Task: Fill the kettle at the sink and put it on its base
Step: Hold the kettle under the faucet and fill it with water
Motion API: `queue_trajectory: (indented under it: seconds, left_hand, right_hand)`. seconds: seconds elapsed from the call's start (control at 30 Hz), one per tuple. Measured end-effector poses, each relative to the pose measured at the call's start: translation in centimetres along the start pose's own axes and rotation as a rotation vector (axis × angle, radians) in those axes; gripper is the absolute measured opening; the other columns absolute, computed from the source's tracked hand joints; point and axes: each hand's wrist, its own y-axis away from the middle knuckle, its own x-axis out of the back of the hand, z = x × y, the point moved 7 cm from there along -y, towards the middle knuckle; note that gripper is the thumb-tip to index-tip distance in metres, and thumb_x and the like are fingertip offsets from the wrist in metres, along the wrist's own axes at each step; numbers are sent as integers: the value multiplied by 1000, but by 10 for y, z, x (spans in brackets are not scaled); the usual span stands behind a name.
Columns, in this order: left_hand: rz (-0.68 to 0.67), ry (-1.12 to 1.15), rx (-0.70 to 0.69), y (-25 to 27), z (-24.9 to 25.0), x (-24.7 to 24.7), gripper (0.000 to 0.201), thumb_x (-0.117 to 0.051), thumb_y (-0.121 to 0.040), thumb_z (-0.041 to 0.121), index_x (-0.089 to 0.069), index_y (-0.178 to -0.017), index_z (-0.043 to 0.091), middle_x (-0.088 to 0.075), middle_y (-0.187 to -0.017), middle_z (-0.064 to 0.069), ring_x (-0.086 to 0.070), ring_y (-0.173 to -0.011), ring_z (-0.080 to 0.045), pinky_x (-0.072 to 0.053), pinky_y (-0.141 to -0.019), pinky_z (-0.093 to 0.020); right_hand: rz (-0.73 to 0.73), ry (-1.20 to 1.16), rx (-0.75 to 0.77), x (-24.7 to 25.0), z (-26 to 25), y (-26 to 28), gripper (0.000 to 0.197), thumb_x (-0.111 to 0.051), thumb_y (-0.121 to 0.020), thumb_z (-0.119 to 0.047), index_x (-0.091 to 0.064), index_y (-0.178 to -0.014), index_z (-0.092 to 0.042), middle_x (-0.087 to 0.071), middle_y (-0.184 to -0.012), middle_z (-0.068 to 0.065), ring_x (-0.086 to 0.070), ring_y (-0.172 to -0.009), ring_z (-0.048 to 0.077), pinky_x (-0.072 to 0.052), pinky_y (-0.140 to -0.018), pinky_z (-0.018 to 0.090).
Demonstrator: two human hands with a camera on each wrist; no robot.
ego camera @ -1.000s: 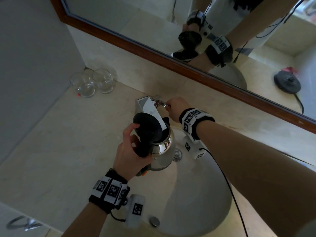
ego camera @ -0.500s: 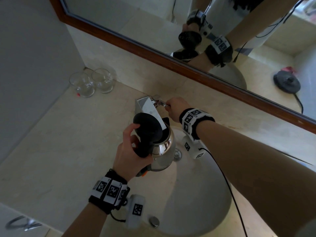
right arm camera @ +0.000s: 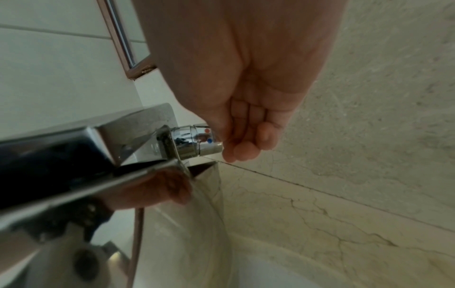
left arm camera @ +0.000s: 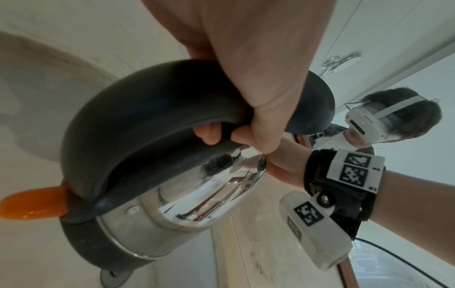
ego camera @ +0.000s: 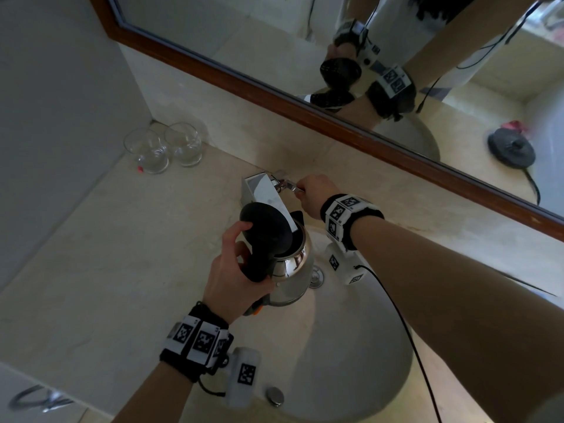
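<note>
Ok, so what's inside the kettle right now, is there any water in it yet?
Cannot tell. The kettle sits under the faucet spout with its lid raised, but the lid and spout cover the opening. No stream shows either.

Kettle [ego camera: 293, 270] body: mirror-polished metal, brushed band lower down; handle [left arm camera: 152, 124] and lid [ego camera: 268, 222] matt black plastic, faintly dusty; switch tab [left arm camera: 34, 202] glossy translucent orange plastic. Tap [ego camera: 262, 190]: bright chrome, flat faces mirror-like; lever [right arm camera: 197, 141] chrome, red and blue dots. Counter [ego camera: 100, 270]: beige stone, smooth, veined, low sheen. Sink [ego camera: 351, 346] bowl: smooth, possibly glazed ceramic, view dim. Mirror frame [ego camera: 244, 87]: brown varnished wood. Two tumblers [ego camera: 166, 149]: clear glass. Wrist bands [ego camera: 198, 343]: black cloth, matt white plastic tags
</note>
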Motion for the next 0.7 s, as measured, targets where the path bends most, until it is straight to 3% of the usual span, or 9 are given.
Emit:
queue_trajectory:
  seconds: [0.17,0.33,0.47,0.6,0.7]
  left_hand:
    - [-5,2,-3,-2,-1,0,93,-83,-60,3,-28,-126,42,-65,-74,-4,-65,-56,-18,-58,-56,-41]
    - [-9,5,-23,-2,1,0,94,-83,-60,4,-28,-123,49,-65,-73,-7,-65,-57,-21,-58,-57,-44]
    - [-11,-3,-45,-2,0,1,104,-82,-61,4,-20,-113,69,-65,-73,-4,-65,-55,-17,-58,-55,-42]
    - [-9,1,-56,-2,-2,1,100,-83,-61,4,-22,-116,62,-65,-72,-7,-65,-56,-19,-57,-55,-43]
    - [-4,-5,-57,-1,-2,1,105,-83,-60,5,-19,-114,68,-65,-73,-6,-65,-56,-18,-57,-56,-44]
  right_hand:
    - [-5,-6,1,1,-1,1,28,-44,-100,-21,-66,-104,-3,-55,-86,10,-50,-78,23,-36,-68,27]
    - [-5,-19,9,1,-1,1,27,-43,-100,-22,-66,-98,-7,-55,-84,9,-51,-77,23,-36,-68,27]
    - [2,-72,7,2,2,-1,25,-45,-99,-21,-67,-97,-10,-57,-84,8,-53,-79,22,-38,-70,27]
    - [-5,-22,3,2,1,-1,20,-45,-99,-19,-60,-87,-13,-54,-77,6,-51,-79,23,-37,-70,26]
    - [1,-16,-12,0,2,-3,19,-45,-99,-20,-59,-89,-12,-53,-85,9,-50,-79,24,-37,-69,27]
